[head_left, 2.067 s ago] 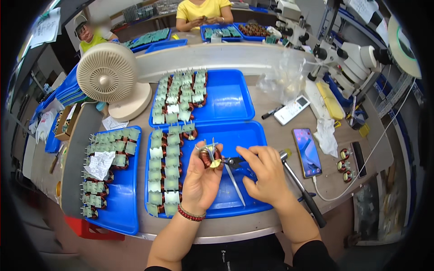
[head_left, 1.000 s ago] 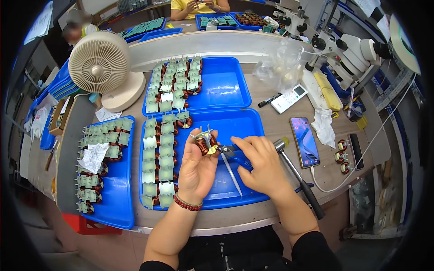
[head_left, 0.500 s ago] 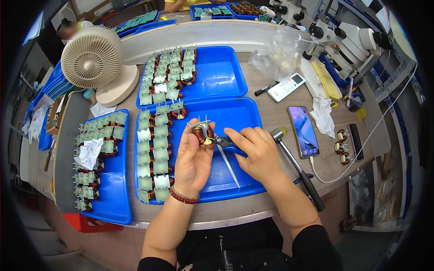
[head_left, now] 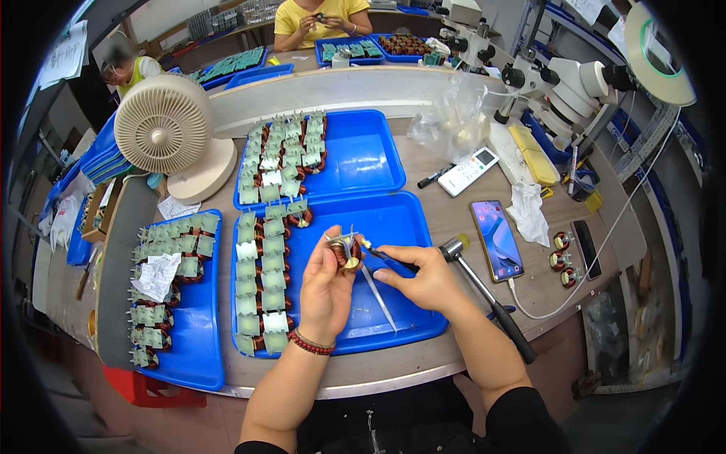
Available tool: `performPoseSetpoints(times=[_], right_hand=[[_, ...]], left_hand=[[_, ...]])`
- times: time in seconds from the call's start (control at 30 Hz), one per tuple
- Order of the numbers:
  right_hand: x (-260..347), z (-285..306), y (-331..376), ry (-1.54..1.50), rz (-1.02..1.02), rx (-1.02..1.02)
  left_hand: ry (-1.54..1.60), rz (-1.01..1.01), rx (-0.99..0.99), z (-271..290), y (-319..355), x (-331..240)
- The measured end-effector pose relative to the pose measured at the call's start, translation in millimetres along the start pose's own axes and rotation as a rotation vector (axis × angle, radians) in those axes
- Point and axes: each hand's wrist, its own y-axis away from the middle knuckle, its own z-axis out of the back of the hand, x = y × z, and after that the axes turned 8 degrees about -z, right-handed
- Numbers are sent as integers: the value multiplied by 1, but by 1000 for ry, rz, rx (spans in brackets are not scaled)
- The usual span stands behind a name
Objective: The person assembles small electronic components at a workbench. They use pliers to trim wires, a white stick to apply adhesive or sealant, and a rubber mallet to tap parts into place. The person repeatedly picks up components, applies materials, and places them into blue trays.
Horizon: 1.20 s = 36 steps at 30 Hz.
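Observation:
My left hand (head_left: 325,291) is closed on a copper-wound toroidal coil (head_left: 339,256) with a pale base plate and pins on top. It is held up over the near blue tray (head_left: 412,219). My right hand (head_left: 425,281) grips small pliers with dark blue handles (head_left: 398,262). Their jaws sit just right of the coil, apart from it, with a small yellowish bit at the tip. A white stick-like tool (head_left: 379,299) lies in the tray beneath. Rows of similar coils with pale green plates (head_left: 274,261) fill the tray's left side.
More coils stand in the far blue tray (head_left: 370,151) and the left blue tray (head_left: 198,325), where a crumpled paper (head_left: 157,277) lies. Rightward are a hammer (head_left: 495,306), a phone (head_left: 497,238), a remote (head_left: 469,172) and a microscope (head_left: 563,98). A fan (head_left: 163,121) stands far left; two people sit beyond the partition.
The plier jaws have pulled away from the coil to the right, now with a yellowish bit at their tip. My view has tilted up, showing more of the people beyond.

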Motion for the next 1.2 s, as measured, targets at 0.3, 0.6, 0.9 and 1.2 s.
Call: performPoseSetpoints(times=[0.3,0.6,0.9,1.2], right_hand=[[9,13,0,106,146,-220],[26,19,7,261,256,-324],[63,130,101,296,160,-638],[-1,218,208,-634,288,-1468]], left_hand=[[186,31,-42,4,1,-5],[225,139,-177,0,-1,0],[43,81,-92,14,-3,3],[-105,133,-21,0,6,8]])
